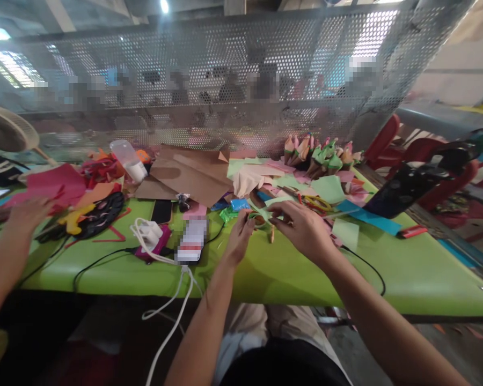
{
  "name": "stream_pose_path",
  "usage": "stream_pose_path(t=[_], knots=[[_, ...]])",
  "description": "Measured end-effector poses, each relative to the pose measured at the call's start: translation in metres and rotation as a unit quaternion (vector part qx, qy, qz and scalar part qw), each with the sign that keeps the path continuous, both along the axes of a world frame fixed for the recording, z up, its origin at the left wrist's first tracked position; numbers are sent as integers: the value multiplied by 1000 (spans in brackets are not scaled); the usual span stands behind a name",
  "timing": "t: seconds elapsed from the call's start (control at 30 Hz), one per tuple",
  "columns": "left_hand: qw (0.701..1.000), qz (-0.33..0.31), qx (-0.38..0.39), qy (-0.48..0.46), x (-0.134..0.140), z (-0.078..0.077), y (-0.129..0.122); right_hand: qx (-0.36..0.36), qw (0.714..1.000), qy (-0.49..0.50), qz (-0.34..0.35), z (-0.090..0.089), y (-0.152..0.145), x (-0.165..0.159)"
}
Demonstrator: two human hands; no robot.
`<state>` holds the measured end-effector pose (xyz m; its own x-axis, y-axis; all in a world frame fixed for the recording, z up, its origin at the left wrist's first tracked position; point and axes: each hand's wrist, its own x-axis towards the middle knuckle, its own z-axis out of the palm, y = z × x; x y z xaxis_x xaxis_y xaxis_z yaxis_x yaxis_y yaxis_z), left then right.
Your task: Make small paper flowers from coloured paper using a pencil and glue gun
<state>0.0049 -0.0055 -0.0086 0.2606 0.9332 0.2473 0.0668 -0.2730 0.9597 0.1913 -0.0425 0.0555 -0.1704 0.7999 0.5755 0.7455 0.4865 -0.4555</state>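
Observation:
My left hand (240, 237) and my right hand (301, 228) are close together over the green tabletop, with fingers pinched. Between them runs a small piece of light green paper (261, 212), curled on the left side, and both hands grip it. Just below it shows a small tan tip (272, 234); whether it belongs to the paper piece I cannot tell. A blue packet (240, 205) and a bright green wrapper (227, 215) lie beyond my left fingers. Scissors with yellow handles (317, 202) lie behind my right hand, partly covered by paper.
Brown paper (189, 177) and cut sheets cover the back, beside several paper cones (326, 155). A phone (192, 241) with white cables and a power strip (155, 246) sit left. A dark bottle (406, 185) leans right. Another person's hand (30, 214) rests far left.

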Motion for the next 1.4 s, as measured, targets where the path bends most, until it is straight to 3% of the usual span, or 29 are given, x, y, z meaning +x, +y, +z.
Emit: stream_pose_path(t=[0.2, 0.43, 0.83, 1.4], knots=[[999, 35, 11, 19, 0, 1, 0, -4, 996, 53, -71, -5, -15, -7], [994, 52, 93, 27, -1, 2, -1, 24, 992, 75, -99, -16, -21, -24], [984, 60, 157, 57, -3, -1, -1, 75, 985, 27, -154, -24, -19, -35], [979, 61, 190, 41, -1, 0, -4, 59, 980, 129, -143, -31, -24, -48]])
